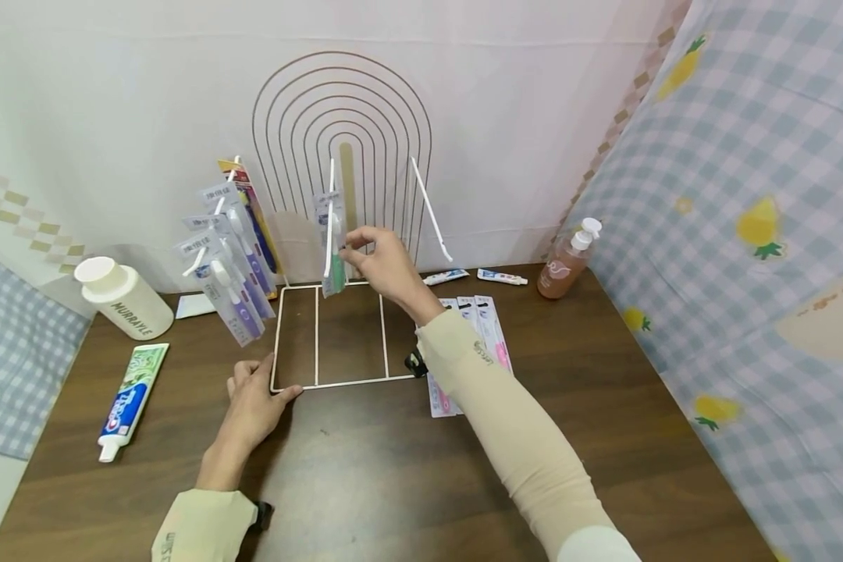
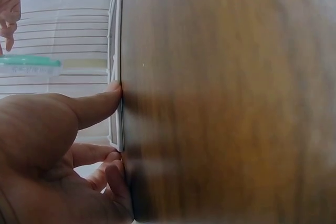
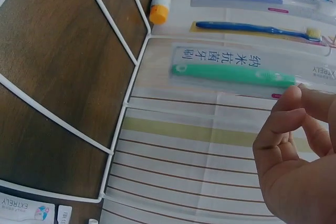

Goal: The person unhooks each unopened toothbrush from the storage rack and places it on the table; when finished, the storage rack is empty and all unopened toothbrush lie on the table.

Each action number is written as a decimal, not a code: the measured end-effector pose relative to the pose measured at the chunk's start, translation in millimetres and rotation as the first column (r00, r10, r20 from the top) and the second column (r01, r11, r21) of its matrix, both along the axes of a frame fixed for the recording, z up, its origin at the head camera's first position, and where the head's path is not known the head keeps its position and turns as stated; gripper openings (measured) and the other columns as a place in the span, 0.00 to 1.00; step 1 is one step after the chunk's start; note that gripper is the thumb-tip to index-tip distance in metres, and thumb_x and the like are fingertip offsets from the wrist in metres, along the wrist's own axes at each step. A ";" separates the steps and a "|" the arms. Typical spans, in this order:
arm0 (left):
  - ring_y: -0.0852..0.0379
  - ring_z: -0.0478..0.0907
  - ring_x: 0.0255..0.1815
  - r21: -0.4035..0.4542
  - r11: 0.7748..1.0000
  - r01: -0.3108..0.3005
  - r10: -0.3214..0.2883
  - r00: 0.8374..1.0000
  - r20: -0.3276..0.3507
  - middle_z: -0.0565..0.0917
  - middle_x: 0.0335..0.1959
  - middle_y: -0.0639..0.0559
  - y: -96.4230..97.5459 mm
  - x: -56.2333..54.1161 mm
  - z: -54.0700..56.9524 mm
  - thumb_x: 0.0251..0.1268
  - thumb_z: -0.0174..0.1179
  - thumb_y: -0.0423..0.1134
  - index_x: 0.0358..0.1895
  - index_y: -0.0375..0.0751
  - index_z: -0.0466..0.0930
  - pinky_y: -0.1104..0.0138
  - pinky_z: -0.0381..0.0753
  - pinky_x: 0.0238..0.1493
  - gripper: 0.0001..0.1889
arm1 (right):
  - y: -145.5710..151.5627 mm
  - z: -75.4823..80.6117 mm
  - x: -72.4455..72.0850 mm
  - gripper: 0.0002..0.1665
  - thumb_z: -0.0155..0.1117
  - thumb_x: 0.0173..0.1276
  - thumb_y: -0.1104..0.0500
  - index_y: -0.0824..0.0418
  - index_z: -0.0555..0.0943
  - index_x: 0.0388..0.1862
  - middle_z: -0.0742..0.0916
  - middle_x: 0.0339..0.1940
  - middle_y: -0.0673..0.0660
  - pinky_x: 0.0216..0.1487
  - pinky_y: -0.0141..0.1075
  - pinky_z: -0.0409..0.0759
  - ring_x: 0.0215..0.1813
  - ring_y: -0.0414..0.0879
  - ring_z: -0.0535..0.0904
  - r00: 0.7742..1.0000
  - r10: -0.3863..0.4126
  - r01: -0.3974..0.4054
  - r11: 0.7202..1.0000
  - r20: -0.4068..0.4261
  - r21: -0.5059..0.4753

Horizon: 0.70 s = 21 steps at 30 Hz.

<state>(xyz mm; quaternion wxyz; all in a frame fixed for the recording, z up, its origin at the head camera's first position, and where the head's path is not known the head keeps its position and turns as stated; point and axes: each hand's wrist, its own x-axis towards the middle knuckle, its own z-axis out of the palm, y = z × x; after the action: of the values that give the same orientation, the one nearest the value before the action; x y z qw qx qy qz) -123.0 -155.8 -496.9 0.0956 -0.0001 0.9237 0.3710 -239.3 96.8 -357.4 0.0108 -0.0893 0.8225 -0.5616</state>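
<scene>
A white wire rack stands on the table, with prongs rising at its back. My left hand holds its front left corner, thumb against the front wire and fingers at the left side. On the middle prong hangs a packaged green toothbrush. My right hand pinches the edge of this package between thumb and forefinger. Packaged purple toothbrushes hang one behind another on the left prong, a blue toothbrush in a yellow and red pack behind them. The right prong carries nothing.
Packaged pink toothbrushes lie by the rack's right end, partly under my right forearm. Two small toothpaste tubes and a pump bottle stand or lie behind. At left are a white bottle and a large toothpaste tube.
</scene>
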 end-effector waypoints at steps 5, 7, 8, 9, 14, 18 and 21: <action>0.27 0.61 0.64 0.000 1.000 0.004 -0.004 0.999 -0.037 0.64 0.72 0.23 -1.0 0.0 -2.6 0.80 0.73 0.42 0.88 0.21 0.58 0.37 0.69 0.66 0.46 | -3.2 0.6 2.4 0.08 0.71 0.84 0.65 0.70 0.88 0.54 0.91 0.55 0.64 0.31 0.26 0.77 0.31 0.41 0.82 1.000 -0.006 0.006 1.000 -0.012 0.030; 0.27 0.61 0.64 0.006 1.000 -0.002 0.002 0.999 -0.035 0.64 0.72 0.23 -1.1 0.1 -2.3 0.80 0.72 0.41 0.88 0.21 0.58 0.36 0.68 0.67 0.46 | -2.9 0.5 3.7 0.09 0.71 0.85 0.64 0.69 0.89 0.55 0.91 0.55 0.65 0.32 0.26 0.78 0.30 0.40 0.81 1.000 -0.013 0.013 1.000 -0.015 0.021; 0.26 0.61 0.65 0.008 1.000 -0.003 0.003 1.000 -0.026 0.64 0.72 0.22 -0.4 0.3 -0.7 0.80 0.72 0.40 0.88 0.21 0.58 0.35 0.68 0.69 0.46 | -2.2 0.1 4.2 0.09 0.70 0.85 0.64 0.70 0.89 0.55 0.91 0.55 0.65 0.33 0.27 0.79 0.30 0.40 0.82 1.000 -0.019 0.019 1.000 -0.022 0.013; 0.26 0.60 0.65 0.010 1.000 -0.003 0.003 1.000 -0.018 0.64 0.72 0.22 0.2 0.5 0.9 0.80 0.72 0.39 0.89 0.21 0.57 0.35 0.67 0.70 0.46 | -1.2 -0.6 4.4 0.09 0.70 0.85 0.65 0.70 0.89 0.56 0.90 0.55 0.64 0.34 0.27 0.81 0.30 0.41 0.82 0.999 -0.026 0.026 1.000 -0.027 -0.001; 0.26 0.61 0.65 0.018 1.000 -0.018 0.018 1.000 -0.006 0.64 0.73 0.22 4.2 0.7 4.6 0.79 0.73 0.38 0.89 0.21 0.57 0.35 0.68 0.70 0.46 | 11.4 -2.2 7.1 0.11 0.70 0.85 0.65 0.70 0.90 0.59 0.89 0.51 0.63 0.36 0.32 0.84 0.30 0.48 0.83 0.992 -0.086 0.081 0.995 -0.087 -0.059; 0.26 0.59 0.67 0.009 1.000 -0.001 0.001 1.000 0.009 0.62 0.73 0.22 2.2 -1.0 2.7 0.81 0.71 0.39 0.89 0.20 0.55 0.34 0.67 0.72 0.46 | 23.3 -5.3 9.4 0.10 0.72 0.84 0.64 0.70 0.90 0.56 0.90 0.48 0.61 0.35 0.32 0.83 0.28 0.51 0.83 0.983 -0.140 0.128 0.986 -0.119 -0.105; 0.26 0.61 0.66 0.007 1.000 -0.001 0.001 1.000 -0.025 0.63 0.72 0.22 -0.9 -2.8 -5.4 0.80 0.72 0.40 0.88 0.21 0.58 0.34 0.68 0.69 0.46 | 30.8 -10.8 11.8 0.09 0.72 0.84 0.64 0.71 0.90 0.54 0.89 0.48 0.60 0.34 0.30 0.82 0.29 0.52 0.83 0.982 -0.157 0.141 0.979 -0.104 -0.147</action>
<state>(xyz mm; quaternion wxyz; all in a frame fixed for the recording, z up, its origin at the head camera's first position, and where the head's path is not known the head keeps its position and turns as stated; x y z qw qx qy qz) -125.7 -156.7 -502.3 0.0839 0.0046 0.9236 0.3741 -227.5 127.7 -368.2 -0.0853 -0.0601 0.7850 -0.6107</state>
